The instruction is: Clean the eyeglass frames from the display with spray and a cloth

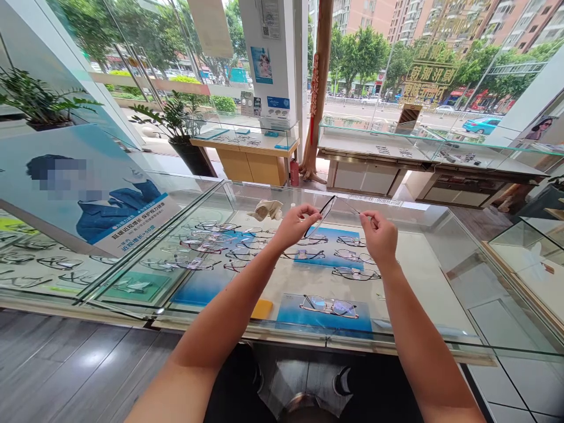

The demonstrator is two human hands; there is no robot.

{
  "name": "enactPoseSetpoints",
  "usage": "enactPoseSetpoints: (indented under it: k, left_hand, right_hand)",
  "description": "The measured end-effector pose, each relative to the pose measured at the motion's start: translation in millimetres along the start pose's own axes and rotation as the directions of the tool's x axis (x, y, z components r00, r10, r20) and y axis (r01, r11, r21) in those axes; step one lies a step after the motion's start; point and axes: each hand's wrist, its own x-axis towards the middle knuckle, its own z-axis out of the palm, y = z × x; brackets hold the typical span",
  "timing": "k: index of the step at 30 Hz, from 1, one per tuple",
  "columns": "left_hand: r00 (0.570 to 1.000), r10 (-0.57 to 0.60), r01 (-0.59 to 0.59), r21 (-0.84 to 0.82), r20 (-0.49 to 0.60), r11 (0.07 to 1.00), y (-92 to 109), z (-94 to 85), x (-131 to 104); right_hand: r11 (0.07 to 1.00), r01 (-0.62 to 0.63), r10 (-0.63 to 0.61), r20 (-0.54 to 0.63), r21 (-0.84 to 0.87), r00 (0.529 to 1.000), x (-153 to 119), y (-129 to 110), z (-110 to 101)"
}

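Note:
Above the glass display counter [423, 247], a pair of eyeglasses [326, 205] is held up between my two hands. My left hand [298, 226] is closed on its dark-edged front or near side; the exact grip is partly hidden. A thin temple arm reaches across to my right hand [379, 234], whose fingers pinch its end. A crumpled beige cloth [267, 210] lies on the counter just beyond my left hand. Below, inside the case, rows of eyeglasses surround a single pair of glasses [330, 306] on a blue card [291, 317].
A tilted advertising board [57, 176] stands on the counter at left. A yellow-orange object [261, 309] is near the counter's front. Across the floor are further display cases [251, 161], potted plants [178, 126], a wooden post [320, 88] and a red fire extinguisher [294, 172].

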Motion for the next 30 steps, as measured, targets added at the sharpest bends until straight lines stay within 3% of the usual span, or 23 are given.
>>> enactPoseSetpoints:
  k: [4,6,8,11,15,20,30]
  left_hand:
    - [0.992,-0.029,0.026,-0.022,-0.124,0.999,1,9.4,-3]
    - [0.987,-0.028,0.025,-0.022,-0.158,0.999,3,16.5,-6]
    - [0.987,-0.017,0.014,-0.018,-0.16,1.0,5,23.6,-9]
    - [0.993,0.003,-0.004,-0.011,-0.117,1.0,4,32.6,-14]
    - [0.999,0.017,-0.017,0.01,-0.049,1.0,2,41.0,-19]
    - [1.0,0.014,-0.014,0.023,-0.024,1.0,2,47.4,-23]
    - [0.998,-0.011,0.011,-0.003,-0.066,1.0,0,52.1,-24]
  right_hand:
    - [0.998,0.067,-0.066,-0.092,0.01,0.994,-11,-12,5]
    - [0.992,0.024,-0.019,-0.044,0.121,0.999,-17,-19,11]
    - [0.95,-0.114,0.086,0.109,0.289,0.99,-22,-24,19]
    - [0.818,-0.36,0.24,0.303,0.448,0.922,-23,-23,29]
    - [0.683,-0.507,0.368,0.353,0.525,0.86,-18,-16,34]
    - [0.58,-0.577,0.411,0.406,0.575,0.817,-16,-12,36]
    - [0.55,-0.608,0.432,0.428,0.573,0.794,-14,-15,36]
